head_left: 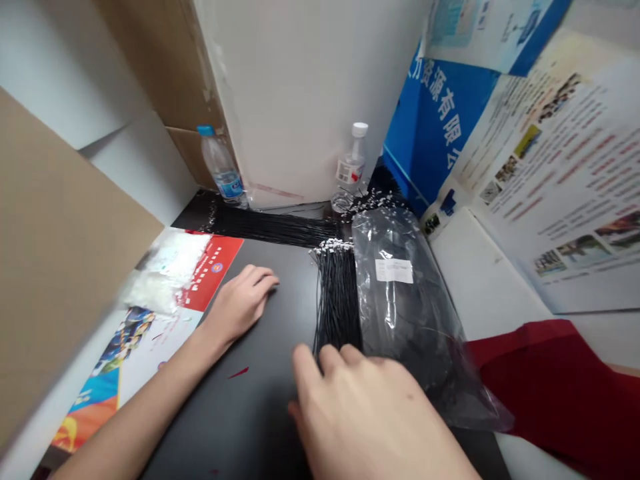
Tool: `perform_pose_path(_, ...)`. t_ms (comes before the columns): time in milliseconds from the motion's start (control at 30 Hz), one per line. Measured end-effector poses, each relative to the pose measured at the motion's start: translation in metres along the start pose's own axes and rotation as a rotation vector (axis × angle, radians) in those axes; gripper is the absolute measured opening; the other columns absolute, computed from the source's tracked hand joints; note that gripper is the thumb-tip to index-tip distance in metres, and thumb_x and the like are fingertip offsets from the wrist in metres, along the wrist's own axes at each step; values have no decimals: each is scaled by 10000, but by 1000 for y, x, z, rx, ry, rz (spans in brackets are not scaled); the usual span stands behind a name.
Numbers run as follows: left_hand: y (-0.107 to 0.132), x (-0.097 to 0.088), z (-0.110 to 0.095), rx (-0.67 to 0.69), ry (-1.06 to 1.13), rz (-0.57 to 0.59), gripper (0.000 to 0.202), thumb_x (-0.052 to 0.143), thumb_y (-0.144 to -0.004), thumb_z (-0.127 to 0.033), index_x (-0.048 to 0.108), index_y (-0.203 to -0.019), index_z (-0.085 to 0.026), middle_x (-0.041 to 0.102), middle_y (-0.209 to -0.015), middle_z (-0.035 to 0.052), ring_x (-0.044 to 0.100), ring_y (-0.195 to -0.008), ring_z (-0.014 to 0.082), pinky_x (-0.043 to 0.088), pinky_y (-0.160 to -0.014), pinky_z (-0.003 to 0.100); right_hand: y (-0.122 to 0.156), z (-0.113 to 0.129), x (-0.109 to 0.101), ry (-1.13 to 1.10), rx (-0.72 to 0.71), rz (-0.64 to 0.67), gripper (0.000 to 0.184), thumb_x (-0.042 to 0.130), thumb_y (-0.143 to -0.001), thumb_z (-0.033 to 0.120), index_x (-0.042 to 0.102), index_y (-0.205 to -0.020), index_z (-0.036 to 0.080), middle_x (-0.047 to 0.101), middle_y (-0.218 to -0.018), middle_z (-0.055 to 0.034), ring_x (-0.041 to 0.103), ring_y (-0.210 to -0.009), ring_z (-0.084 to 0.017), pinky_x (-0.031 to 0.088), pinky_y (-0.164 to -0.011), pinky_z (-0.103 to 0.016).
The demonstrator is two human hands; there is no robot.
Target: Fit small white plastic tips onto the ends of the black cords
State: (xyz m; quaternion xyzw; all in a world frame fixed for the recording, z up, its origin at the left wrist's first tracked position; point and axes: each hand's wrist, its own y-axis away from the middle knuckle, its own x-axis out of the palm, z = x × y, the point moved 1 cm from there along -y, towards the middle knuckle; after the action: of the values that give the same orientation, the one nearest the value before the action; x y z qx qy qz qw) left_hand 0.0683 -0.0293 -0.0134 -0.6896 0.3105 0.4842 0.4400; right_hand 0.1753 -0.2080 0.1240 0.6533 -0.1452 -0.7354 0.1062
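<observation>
On the dark tabletop rests my left hand (244, 301), its fingers curled in and pressed together; anything inside them is hidden. My right hand (370, 413) is at the lower middle, over the near end of a bundle of thin black strings (338, 300) with small white tips. Its fingers are bent downward and a little apart, with nothing visible held; whether they touch the strings I cannot tell. A clear plastic bag (407, 320) with a white label, holding dark contents, lies right beside the bundle.
More black strings (280, 227) lie crosswise at the back. A blue-capped bottle (223, 167) and a white-capped bottle (350, 167) stand against the back panel. Small clear bags (170, 270) lie on printed sheets (135, 350) at left. Dark red cloth (555, 387) is at right.
</observation>
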Motion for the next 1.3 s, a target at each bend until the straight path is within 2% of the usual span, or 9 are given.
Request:
perform_pose_path(67, 33, -18, 21, -200, -120, -20, 241, 441, -951, -179, 672, -1021, -170, 670, -1032, 110, 583, -970, 266, 508, -852, 387, -18, 1, -5, 45, 37, 94, 115, 646, -840, 164, 670, -952, 157, 724, -779, -113, 723, -706, -258, 489, -532, -294)
perform_pose_path(133, 57, -32, 41, -390, -276, 9, 258, 439, -948, -216, 680, -1023, -161, 649, -1021, 133, 566, -968, 304, 512, -794, 404, -42, 1, -9, 73, 41, 108, 139, 636, -860, 156, 685, -989, 138, 738, -828, -132, 736, -765, -254, 518, -600, -298)
perform_pose_path(233, 75, -41, 60, -546, -367, 69, 285, 443, -949, -255, 689, -1053, -157, 624, -1016, 144, 563, -963, 311, 509, -763, 390, -94, 6, -11, 108, -37, 77, 164, 639, -874, 223, 723, -967, 117, 746, -918, -183, 736, -870, -268, 540, -688, -312)
perform_pose_path(300, 78, -42, 66, -573, -353, 68, 291, 449, -954, -253, 697, -1079, -166, 626, -1014, 131, 574, -972, 291, 503, -801, 373, -138, 11, -13, 120, -81, 35, 174, 656, -855, 246, 739, -940, 119, 742, -955, -193, 723, -935, -287, 549, -741, -336)
perform_pose_path(467, 77, -39, 73, -588, -325, 29, 272, 448, -969, -230, 717, -979, -197, 662, -988, 90, 604, -968, 259, 488, -700, 320, -239, 24, -22, 115, -109, -234, 304, 541, -945, 203, 609, -1232, 129, 667, -1190, -160, 647, -1101, -253, 538, -868, -354)
perform_pose_path(633, 82, -35, 80, -514, -305, -32, 234, 487, -957, -207, 721, -966, -214, 681, -960, 72, 611, -916, 245, 468, -676, 315, -301, 29, -14, 118, -138, -338, 348, 594, -953, 352, 576, -1244, 162, 598, -1240, -94, 623, -1048, -218, 544, -881, -430)
perform_pose_path(833, 85, -31, 82, -435, -256, -94, 240, 526, -937, -189, 731, -1043, -253, 689, -950, 64, 602, -875, 241, 457, -671, 314, -331, 24, 5, 132, -154, -351, 348, 598, -951, 342, 580, -1238, 146, 600, -1234, -107, 624, -1046, -220, 543, -881, -420)
perform_pose_path(1000, 84, -29, 84, -460, -215, -122, 208, 534, -942, -218, 740, -936, -237, 696, -915, 50, 605, -842, 230, 457, -669, 318, -335, 22, 10, 98, -119, -398, 350, 601, -949, 340, 580, -1237, 142, 601, -1231, -108, 624, -1047, -221, 543, -880, -421)
perform_pose_path(1300, 87, -25, 89, -467, -167, -121, 213, 510, -962, -272, 718, -951, -228, 711, -922, 39, 607, -887, 226, 460, -710, 313, -333, 23, 11, 14, -133, -411, 349, 602, -949, 343, 582, -1233, 142, 604, -1225, -105, 626, -1040, -219, 546, -875, -419)
